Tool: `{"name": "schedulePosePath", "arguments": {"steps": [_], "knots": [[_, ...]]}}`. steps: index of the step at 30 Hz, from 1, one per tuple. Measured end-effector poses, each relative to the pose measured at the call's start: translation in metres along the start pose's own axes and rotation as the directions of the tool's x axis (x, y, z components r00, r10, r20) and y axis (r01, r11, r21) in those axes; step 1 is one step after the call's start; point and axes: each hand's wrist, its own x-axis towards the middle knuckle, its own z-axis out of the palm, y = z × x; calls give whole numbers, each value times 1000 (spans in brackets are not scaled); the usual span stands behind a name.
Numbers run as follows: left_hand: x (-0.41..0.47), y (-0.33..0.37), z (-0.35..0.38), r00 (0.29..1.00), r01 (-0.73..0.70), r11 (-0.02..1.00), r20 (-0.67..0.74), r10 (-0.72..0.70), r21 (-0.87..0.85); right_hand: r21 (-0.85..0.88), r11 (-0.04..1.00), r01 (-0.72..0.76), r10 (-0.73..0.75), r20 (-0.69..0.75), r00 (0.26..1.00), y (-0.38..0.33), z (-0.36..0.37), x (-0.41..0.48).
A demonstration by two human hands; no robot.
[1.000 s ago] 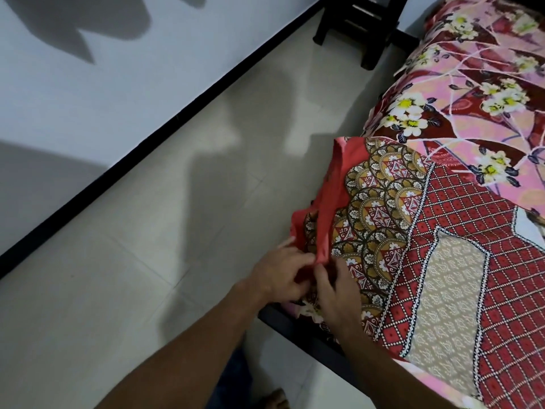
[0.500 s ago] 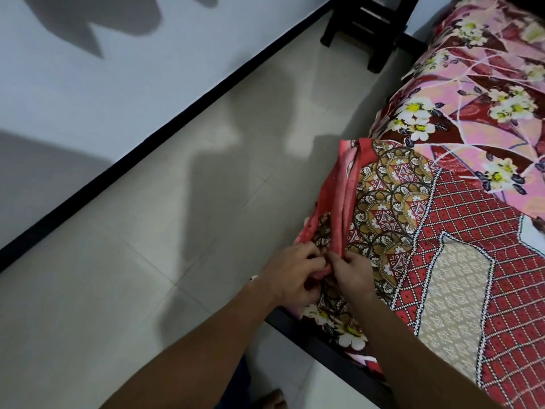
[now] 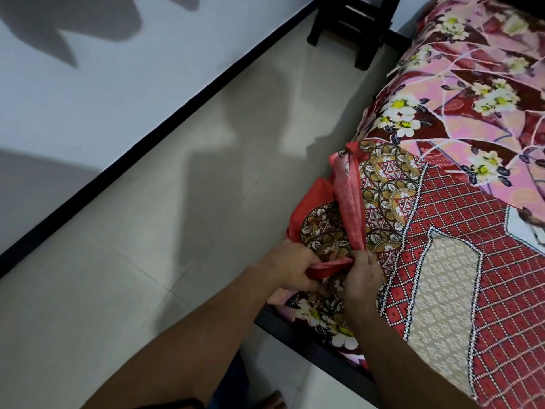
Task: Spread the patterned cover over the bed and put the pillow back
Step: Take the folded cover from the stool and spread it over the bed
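Observation:
The patterned cover (image 3: pixel 460 261), red lattice with beige panels and a brown scalloped border, lies on the bed's near part. Its red edge is gathered into a folded strip (image 3: pixel 349 208) along the bed's left side. My left hand (image 3: pixel 290 268) grips the low end of that strip. My right hand (image 3: pixel 361 280) pinches the same strip just beside it. Under the cover lies a pink and maroon floral sheet (image 3: pixel 472 93). No pillow shows.
The dark bed frame (image 3: pixel 312 349) runs along the bed's left side. Pale floor tiles (image 3: pixel 165 219) fill the left, bounded by a black skirting and a white wall (image 3: pixel 97 54). A dark wooden stool (image 3: pixel 351 22) stands at the top by the bed.
Both hands have drawn apart a little, pulling out the red edge of the cover. More of the folded strip stands raised along the bed's side. The view has shifted slightly.

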Motion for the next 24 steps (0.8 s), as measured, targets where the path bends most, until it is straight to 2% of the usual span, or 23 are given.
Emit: {"name": "schedulePosePath", "arguments": {"steps": [2,5,7,8,9,10,11,12,13,14,17,19,22,24], "knots": [[1,1,2,998,11,999,-63,-9,39,-30,999,43,-45,-51,998,6,-6,3],[-1,-1,8,959,126,989,-264,-101,81,-74,993,90,-98,-104,990,12,-11,2],[-1,-7,16,943,201,976,-286,-169,86,-104,989,106,-120,-137,983,15,-13,2],[-2,-9,17,929,235,971,-282,-239,-50,-121,987,106,-124,-155,980,17,-15,3],[-3,-8,15,900,261,916,-266,-345,-305,-133,986,105,-126,-162,979,21,-16,4],[-2,-7,15,852,248,757,-236,-468,-604,-154,982,113,-137,-156,978,24,-18,5],[-1,-6,14,803,193,528,-176,-569,-827,-174,978,117,-142,-140,980,27,-20,6],[2,-7,16,755,150,332,-109,-647,-931,-208,970,129,-155,-115,981,28,-22,5],[4,-6,16,709,165,245,-58,-703,-955,-232,962,144,-167,-83,982,31,-23,5],[6,-7,16,674,226,256,-39,-738,-940,-248,952,178,-194,-41,980,31,-24,4],[9,-15,20,624,483,443,-58,-779,-755,-274,924,266,-248,100,964,31,-24,0],[11,-18,17,641,570,508,-37,-766,-646,-279,914,295,-249,191,950,31,-22,-1],[12,-19,9,695,625,599,7,-719,-500,-247,913,323,-245,299,922,28,-16,-3],[7,-22,5,697,669,632,37,-716,-392,-229,901,367,-254,408,877,27,-11,-2]]}}
